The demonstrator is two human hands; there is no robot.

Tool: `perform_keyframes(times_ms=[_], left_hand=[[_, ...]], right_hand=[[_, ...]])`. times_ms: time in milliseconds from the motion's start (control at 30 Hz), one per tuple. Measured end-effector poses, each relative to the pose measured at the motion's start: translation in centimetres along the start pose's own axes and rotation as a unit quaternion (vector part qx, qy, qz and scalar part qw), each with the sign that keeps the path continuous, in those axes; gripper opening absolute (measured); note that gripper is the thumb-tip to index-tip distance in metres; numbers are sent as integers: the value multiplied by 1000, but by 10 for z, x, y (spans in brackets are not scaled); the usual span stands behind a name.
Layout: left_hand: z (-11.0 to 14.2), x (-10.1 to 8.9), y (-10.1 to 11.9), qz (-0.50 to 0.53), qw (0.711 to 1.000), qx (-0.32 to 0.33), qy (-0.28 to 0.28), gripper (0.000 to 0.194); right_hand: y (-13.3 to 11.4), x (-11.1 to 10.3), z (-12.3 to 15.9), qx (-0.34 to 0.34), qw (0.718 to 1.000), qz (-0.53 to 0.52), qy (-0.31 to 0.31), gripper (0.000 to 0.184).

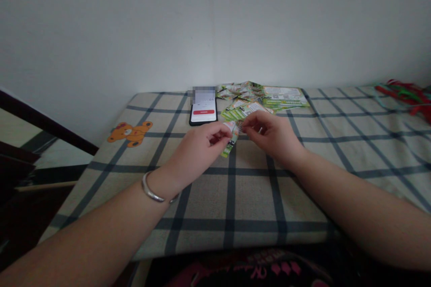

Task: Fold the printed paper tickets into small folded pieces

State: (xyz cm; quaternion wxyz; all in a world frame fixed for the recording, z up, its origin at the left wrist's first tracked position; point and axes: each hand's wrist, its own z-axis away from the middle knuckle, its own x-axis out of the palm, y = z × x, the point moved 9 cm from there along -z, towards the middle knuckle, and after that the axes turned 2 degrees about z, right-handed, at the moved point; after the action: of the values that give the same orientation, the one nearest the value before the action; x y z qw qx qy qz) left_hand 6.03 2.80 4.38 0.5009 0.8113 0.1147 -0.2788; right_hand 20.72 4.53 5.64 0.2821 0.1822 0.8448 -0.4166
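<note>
A small piece of green-and-white printed paper (230, 147) is pinched between the thumb and fingers of my left hand (202, 145). My right hand (274, 136) has its thumb and fingertips pressed together at the paper's upper right side. Its fingers cover that edge, so the exact fold there is hard to make out. Just beyond my hands lies a flat printed leaflet (247, 107) in green, white and orange. A phone (204, 110) with a lit screen lies left of that leaflet. I wear a silver bangle (151, 190) on my left wrist.
Against the wall sit several folded paper pieces (240, 90), and to their right a stack of leaflets (286, 96). A checked cloth (208, 206) covers the table. A bear sticker (129, 133) is at left, red and green material (409, 98) at far right.
</note>
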Motion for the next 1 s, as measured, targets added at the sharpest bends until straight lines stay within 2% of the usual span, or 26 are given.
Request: perform_keyframes(times_ms=[100, 267, 400, 600, 867, 1000], left_hand=[[-2, -2, -2, 42, 999, -29, 8, 9], [-4, -3, -16, 84, 993, -79, 18, 14], [-4, -4, -22, 86, 993, -81, 30, 18], [-7, -10, -21, 43, 995, -66, 54, 27], [-6, -10, -14, -26, 997, -64, 44, 31], [-5, -12, 1, -120, 992, -7, 48, 28]], right_hand=[[-16, 6, 5, -49, 997, 49, -30, 12], [-22, 14, 8, -76, 993, 68, -64, 15], [-20, 17, 8, -60, 992, 71, -86, 18], [-17, 22, 10, -31, 988, 97, -117, 44], [-14, 16, 8, -11, 991, 110, -80, 18], [-12, 12, 7, -8, 993, 105, -60, 14]])
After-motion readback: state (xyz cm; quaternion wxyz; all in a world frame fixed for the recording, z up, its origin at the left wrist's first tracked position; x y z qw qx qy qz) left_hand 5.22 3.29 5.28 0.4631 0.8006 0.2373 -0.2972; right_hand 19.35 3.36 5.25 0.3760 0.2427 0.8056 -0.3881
